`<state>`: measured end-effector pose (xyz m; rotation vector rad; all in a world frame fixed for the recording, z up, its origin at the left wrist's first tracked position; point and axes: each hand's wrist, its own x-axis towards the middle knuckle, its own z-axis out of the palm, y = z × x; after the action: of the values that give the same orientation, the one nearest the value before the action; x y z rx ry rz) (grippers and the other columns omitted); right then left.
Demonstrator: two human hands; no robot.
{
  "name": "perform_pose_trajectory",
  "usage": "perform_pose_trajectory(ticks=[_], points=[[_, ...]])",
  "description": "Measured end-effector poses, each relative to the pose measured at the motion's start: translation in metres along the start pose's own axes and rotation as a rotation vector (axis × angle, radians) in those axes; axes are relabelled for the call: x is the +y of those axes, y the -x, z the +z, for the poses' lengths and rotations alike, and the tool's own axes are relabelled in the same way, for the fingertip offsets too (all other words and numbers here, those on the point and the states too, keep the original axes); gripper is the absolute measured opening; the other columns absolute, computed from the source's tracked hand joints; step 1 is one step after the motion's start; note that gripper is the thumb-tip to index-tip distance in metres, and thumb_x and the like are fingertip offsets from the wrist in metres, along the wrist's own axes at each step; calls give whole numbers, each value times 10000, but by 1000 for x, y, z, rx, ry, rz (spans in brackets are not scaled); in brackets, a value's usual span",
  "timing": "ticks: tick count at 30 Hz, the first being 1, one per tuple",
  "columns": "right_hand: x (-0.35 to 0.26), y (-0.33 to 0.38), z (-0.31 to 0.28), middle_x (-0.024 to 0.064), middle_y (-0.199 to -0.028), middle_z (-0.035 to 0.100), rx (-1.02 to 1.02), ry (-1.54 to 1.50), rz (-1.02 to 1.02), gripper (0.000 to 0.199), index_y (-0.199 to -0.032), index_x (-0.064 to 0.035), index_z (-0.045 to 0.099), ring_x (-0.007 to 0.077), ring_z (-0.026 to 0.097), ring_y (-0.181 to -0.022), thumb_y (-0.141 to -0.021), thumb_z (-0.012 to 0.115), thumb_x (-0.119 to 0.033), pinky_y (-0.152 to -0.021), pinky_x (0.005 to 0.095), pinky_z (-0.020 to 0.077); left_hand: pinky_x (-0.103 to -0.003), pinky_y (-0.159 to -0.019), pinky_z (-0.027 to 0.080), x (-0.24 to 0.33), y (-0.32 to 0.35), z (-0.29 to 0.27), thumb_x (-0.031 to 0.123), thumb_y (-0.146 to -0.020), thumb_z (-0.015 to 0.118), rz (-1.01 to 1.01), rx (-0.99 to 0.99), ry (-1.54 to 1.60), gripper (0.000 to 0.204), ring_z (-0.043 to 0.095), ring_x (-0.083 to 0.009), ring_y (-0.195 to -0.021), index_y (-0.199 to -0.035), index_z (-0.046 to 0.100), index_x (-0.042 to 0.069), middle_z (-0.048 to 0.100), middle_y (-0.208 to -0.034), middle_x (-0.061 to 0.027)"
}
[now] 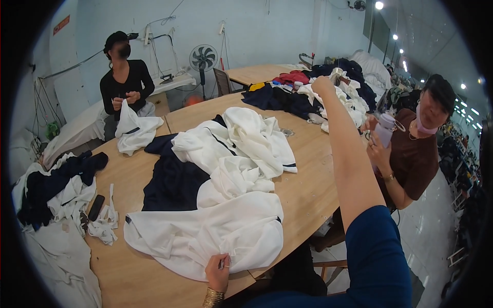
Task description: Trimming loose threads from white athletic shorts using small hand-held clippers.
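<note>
My left hand (217,272), with gold bangles at the wrist, is closed at the near edge of a white garment (205,233) spread on the wooden table. A small dark, shiny thing shows among its fingers, too little to name. My right arm, in a blue sleeve, stretches far forward and up. At its end my right hand (323,86) is closed in front of a far pile of white clothes (350,105); what its fingers hold, if anything, is hidden. Beyond the spread garment lie more crumpled white garments (257,141) and a navy cloth (174,182).
Across the table (310,149) a person in black (128,84) handles a white garment. Close on my right, another person in brown (418,154) holds a pale lilac bottle (382,131). White scraps and a black object (96,208) lie at left. A fan (203,59) stands behind.
</note>
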<state>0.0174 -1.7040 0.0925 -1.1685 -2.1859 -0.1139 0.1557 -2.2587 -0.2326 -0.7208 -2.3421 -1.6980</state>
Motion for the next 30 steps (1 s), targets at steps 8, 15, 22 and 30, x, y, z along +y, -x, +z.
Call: perform_pose_trajectory(ticks=[8,15,22,30], points=[[-19,24,-29,301,-1161,505,-343,-12,-97,394,-1098,79,557,361,559,-1045,-785,464,-143,-865,401,461,-228,-561,407,-1,2,-6,16,-769,652,-46,21,-31,70,497,-122,-584,-826,616,-3,580,-713,-71],[-10,13,-5,214,-913,639,-88,251,-399,247,-859,8,668,342,616,-908,-769,500,-150,-811,421,476,-288,-560,441,4,2,-11,58,-770,651,-59,19,-63,85,555,-221,-604,-840,613,31,590,-735,-105],[-5,2,4,314,-940,595,-111,158,-321,287,-884,85,630,384,602,-909,-735,484,-111,-806,413,483,-307,-585,466,-2,4,-14,66,-771,649,-38,-1,-61,86,587,-246,-649,-838,605,34,605,-762,-112],[31,-11,-5,279,-889,617,-4,197,-360,251,-850,65,639,373,621,-849,-747,481,-100,-790,413,492,-301,-583,457,3,-3,-1,64,-771,649,-8,-34,-12,84,578,-242,-643,-839,610,34,598,-755,-111]])
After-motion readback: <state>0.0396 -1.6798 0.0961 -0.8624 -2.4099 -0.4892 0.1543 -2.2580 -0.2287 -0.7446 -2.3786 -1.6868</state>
